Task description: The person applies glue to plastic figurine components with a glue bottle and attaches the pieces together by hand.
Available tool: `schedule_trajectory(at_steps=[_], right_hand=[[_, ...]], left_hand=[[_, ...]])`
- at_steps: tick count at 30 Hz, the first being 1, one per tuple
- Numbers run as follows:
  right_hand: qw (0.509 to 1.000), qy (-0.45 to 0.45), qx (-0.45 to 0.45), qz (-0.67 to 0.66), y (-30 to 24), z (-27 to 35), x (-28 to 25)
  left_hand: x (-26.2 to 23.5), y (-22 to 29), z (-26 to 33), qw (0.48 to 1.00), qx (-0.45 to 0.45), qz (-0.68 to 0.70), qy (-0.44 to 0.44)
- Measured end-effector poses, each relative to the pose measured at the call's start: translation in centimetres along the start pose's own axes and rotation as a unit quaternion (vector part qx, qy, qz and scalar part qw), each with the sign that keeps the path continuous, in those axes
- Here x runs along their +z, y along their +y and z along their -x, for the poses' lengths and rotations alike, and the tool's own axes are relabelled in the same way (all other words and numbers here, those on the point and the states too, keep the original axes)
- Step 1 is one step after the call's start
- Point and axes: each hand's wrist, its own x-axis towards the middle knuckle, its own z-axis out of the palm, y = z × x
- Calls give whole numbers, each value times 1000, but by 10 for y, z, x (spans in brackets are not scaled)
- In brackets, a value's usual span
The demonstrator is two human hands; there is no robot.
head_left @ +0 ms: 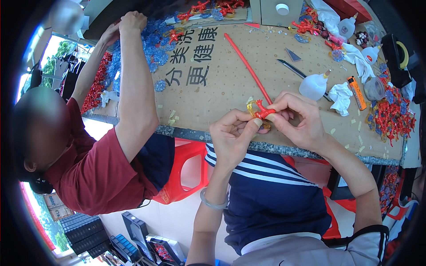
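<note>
A small red coral-shaped piece (265, 111) is pinched between both hands just above the near edge of the surface (213, 66), right in front of the striped shirt. The left hand (231, 135) is brought up from below, its fingers (248, 124) closed narrowly on the piece's lower left end, where a yellowish translucent ring (253, 107) is also seen against it. The right hand (299, 119) is set on the other side, its fingers (277, 111) closed on the right end. The piece's long axis is laid roughly left to right, tilted slightly, so it is spanned between the two sets of fingertips, with neither hand clearly nearer. A long red stick (248, 66) is laid on the surface behind, running away from the hands. Whether ring and red piece are already joined cannot be told.
</note>
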Motion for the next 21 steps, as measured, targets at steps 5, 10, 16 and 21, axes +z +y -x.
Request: schedule_trajectory(at_steps=[5,10,16,21], right_hand=[[1000,-2,-6,7,-1,1,-1],[999,3,-32,17,-4,3,4],[999,4,-38,28,-2,3,3],[999,3,-29,24,-2,1,3]], left_hand=[[0,-3,0,1000,15,8,-7],[-3,-5,4,999,53,5,-3],[-3,-2,2,998,60,5,-12],[-1,2,1,997,73,-14,-5]])
